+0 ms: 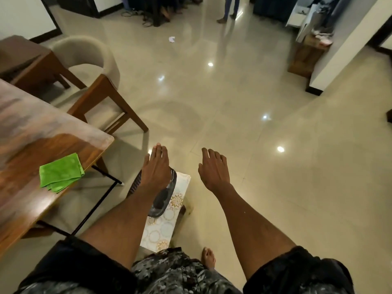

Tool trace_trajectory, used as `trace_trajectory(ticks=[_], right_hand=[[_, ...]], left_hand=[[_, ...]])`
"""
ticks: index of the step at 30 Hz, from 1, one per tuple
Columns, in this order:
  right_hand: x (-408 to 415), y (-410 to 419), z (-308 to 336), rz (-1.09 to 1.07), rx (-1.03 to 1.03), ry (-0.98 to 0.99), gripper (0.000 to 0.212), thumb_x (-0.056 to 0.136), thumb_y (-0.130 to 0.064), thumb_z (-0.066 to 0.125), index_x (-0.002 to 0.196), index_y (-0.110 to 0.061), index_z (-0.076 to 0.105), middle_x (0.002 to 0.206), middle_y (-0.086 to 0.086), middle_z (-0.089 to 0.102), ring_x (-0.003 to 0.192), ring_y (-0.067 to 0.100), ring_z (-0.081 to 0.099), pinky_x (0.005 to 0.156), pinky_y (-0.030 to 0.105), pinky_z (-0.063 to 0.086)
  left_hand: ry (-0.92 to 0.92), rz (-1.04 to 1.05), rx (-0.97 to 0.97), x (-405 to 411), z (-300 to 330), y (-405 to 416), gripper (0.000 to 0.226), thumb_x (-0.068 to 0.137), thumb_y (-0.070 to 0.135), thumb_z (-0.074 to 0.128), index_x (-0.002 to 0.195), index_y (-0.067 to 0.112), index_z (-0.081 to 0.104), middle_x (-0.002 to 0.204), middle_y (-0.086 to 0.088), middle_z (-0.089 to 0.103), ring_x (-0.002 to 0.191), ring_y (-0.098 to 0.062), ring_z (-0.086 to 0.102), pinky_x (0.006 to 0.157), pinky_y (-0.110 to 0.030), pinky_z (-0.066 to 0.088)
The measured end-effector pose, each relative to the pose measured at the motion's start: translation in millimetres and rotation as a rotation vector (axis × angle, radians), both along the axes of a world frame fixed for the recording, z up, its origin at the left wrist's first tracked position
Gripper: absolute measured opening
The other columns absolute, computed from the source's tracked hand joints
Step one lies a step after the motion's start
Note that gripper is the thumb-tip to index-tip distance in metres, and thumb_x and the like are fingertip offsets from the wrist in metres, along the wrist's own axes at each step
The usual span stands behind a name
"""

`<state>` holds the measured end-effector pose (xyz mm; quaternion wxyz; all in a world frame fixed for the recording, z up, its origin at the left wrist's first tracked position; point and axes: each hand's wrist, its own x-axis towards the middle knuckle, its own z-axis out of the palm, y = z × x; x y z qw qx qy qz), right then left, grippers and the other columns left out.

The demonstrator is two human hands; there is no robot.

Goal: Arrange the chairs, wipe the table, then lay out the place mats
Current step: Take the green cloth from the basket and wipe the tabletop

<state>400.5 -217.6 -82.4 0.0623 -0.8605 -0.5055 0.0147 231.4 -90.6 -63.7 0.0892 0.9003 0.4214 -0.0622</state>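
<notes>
Both my left hand (156,166) and right hand (213,168) hang spread and empty. I judge chairs come first: the chair (91,66) stands beside the table (70,143), where the green cloth (61,171) waits.

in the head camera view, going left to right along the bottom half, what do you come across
Wooden table → green cloth on its edge → left hand above a patterned stool → right hand over bare floor.
</notes>
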Motion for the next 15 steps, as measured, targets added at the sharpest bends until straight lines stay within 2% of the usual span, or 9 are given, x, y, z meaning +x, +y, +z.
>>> trace_trajectory(ticks=[9,15], right_hand=[[79,-38,-3,0.107,0.008,0.01,0.052,0.103,-0.032,0.051,0.15,-0.013,0.043,0.129,0.007,0.059,0.117,0.029,0.059,0.105,0.043,0.046],[107,-13,5,0.193,0.083,0.072,0.055,0.105,-0.031,0.055,0.154,-0.01,0.044,0.149,0.013,0.054,0.134,0.031,0.056,0.112,0.045,0.047]], left_hand=[[0.078,0.073,0.002,61,8,-45,0.086,0.1,0.017,0.053,0.167,0.002,0.003,0.177,-0.018,0.0,0.165,-0.031,0.003,0.131,-0.047,0.013],[0.135,0.09,-0.001,81,1,-38,0.079,0.105,0.016,0.044,0.168,0.003,-0.002,0.177,-0.018,-0.004,0.165,-0.031,-0.003,0.133,-0.047,0.006]])
